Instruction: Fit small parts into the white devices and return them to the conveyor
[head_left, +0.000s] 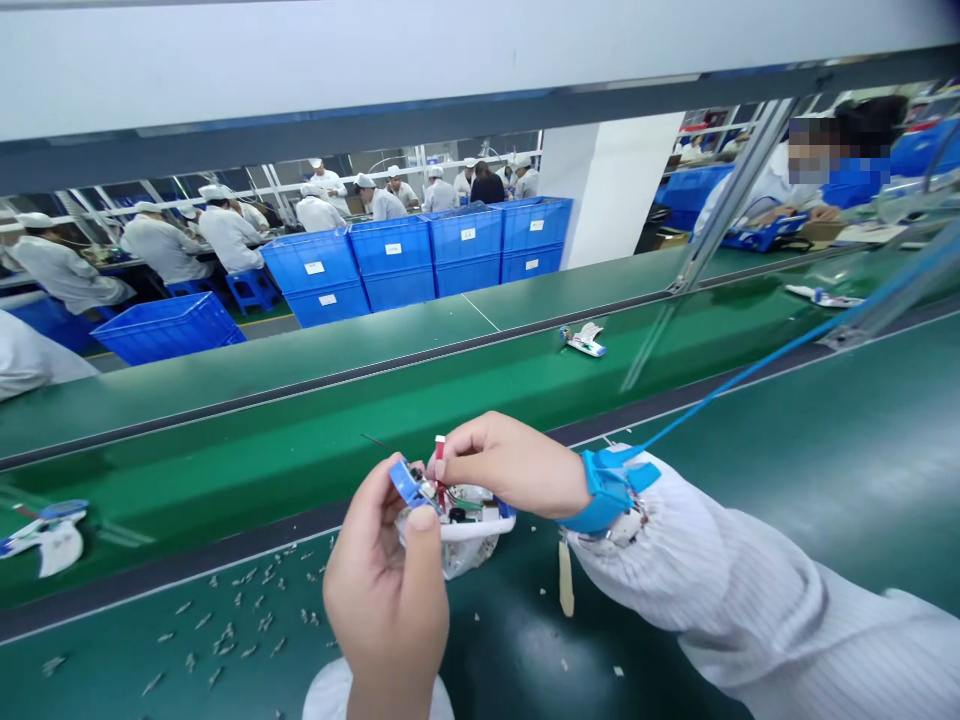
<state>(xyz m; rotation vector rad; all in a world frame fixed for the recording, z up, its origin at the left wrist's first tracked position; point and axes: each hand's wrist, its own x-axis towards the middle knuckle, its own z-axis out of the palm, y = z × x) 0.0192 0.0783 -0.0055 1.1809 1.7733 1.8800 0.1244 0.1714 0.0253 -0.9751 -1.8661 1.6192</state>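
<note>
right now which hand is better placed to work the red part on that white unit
Right, probably: the right hand is already at the red part from above, while the left hand is wrapped around the white plastic unit, holding it.

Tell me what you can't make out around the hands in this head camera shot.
Head view:
- Inside of the white and blue electronic assembly: hidden by the left hand and right hand.
- Small grey pieces on the bench: too small to identify.
- White and blue item at the left: cut off by the picture's edge.
</note>
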